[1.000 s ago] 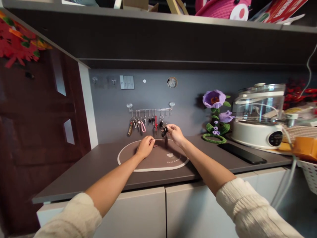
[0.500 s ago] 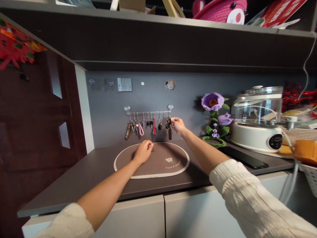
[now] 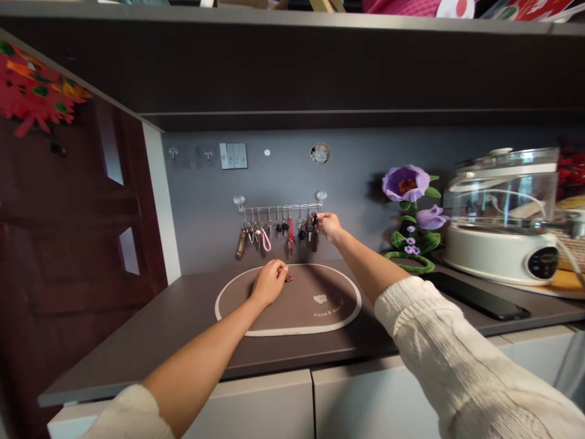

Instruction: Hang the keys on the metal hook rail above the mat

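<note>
Clear hooks on a wall-mounted key rack (image 3: 281, 208) hold several sets of keys, one with a pink strap (image 3: 265, 239), another with a red cord (image 3: 291, 231). At the rack's right end, my right hand (image 3: 331, 227) pinches a bunch of keys (image 3: 312, 227) with a dark tag hanging below it. Whether its ring sits on the hook is unclear. My left hand (image 3: 270, 281) rests on the oval brown mat (image 3: 292, 311), fingers curled down. A small reddish item (image 3: 289, 278) pokes out beside its fingertips; its kind is too small to make out.
Right of the rack stand purple knitted flowers (image 3: 406, 184), a black phone (image 3: 475, 296) and a white appliance with a clear tank (image 3: 503, 244). A shelf (image 3: 292, 67) overhangs the counter. White switches (image 3: 233, 156) are on the wall; a dark red door (image 3: 77, 244) is at left.
The camera view has shifted slightly, so the scene sits a little further right. My right hand has moved slightly left against the rack, at the end keys. My left hand stays on the mat.
</note>
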The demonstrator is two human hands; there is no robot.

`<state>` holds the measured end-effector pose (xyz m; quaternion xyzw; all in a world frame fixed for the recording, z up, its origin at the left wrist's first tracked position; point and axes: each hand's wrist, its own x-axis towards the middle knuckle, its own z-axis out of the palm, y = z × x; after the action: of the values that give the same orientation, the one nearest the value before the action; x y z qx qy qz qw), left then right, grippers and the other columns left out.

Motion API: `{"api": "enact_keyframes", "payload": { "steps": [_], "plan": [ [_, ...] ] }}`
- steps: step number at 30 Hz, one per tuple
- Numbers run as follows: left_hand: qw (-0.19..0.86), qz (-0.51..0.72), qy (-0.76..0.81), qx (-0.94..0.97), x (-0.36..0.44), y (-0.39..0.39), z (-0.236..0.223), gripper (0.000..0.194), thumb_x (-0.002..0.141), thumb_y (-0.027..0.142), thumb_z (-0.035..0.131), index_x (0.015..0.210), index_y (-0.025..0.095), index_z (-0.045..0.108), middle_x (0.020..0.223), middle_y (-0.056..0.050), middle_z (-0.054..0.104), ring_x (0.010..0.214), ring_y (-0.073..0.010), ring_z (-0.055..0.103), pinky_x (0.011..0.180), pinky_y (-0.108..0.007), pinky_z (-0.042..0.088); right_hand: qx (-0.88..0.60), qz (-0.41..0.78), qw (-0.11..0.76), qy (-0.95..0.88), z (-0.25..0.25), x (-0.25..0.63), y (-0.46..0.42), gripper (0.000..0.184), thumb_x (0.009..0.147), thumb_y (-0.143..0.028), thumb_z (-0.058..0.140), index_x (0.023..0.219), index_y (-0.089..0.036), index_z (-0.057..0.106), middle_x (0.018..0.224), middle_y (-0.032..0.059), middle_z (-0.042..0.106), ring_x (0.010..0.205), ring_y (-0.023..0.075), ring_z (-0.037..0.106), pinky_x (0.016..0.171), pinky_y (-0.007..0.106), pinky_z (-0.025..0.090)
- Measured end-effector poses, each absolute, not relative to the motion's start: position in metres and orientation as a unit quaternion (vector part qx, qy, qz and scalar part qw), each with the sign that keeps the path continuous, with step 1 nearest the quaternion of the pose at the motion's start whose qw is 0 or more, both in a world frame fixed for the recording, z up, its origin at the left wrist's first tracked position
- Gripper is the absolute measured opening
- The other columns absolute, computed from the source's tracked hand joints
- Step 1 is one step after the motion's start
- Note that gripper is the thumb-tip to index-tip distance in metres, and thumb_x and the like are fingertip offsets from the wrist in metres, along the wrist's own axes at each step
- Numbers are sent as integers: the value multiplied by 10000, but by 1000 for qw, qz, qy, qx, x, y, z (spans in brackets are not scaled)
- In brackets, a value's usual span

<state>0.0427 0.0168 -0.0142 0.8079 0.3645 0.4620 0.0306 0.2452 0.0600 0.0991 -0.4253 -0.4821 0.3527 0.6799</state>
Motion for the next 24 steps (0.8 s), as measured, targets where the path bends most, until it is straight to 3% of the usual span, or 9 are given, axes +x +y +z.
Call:
{"api": "enact_keyframes", "payload": {
  "steps": [13, 24],
  "plan": [
    [41, 471, 370, 800, 43, 17, -14, 190, 811, 239, 404, 693, 168, 535, 707, -16, 552, 651, -121, 488, 633, -246, 373, -437, 348, 707, -433, 91, 240, 76, 170, 744, -32, 418, 642, -145, 494, 423, -40, 452, 359, 51, 398, 408, 178, 364],
    [37, 477, 371, 796, 43, 18, -14, 188, 808, 249, 409, 701, 172, 543, 708, -19, 560, 651, -125, 498, 630, -250, 388, -436, 345, 707, -437, 75, 247, 80, 144, 787, -115, 461, 650, -143, 494, 420, -47, 422, 344, 32, 362, 351, 144, 273]
  ]
}}
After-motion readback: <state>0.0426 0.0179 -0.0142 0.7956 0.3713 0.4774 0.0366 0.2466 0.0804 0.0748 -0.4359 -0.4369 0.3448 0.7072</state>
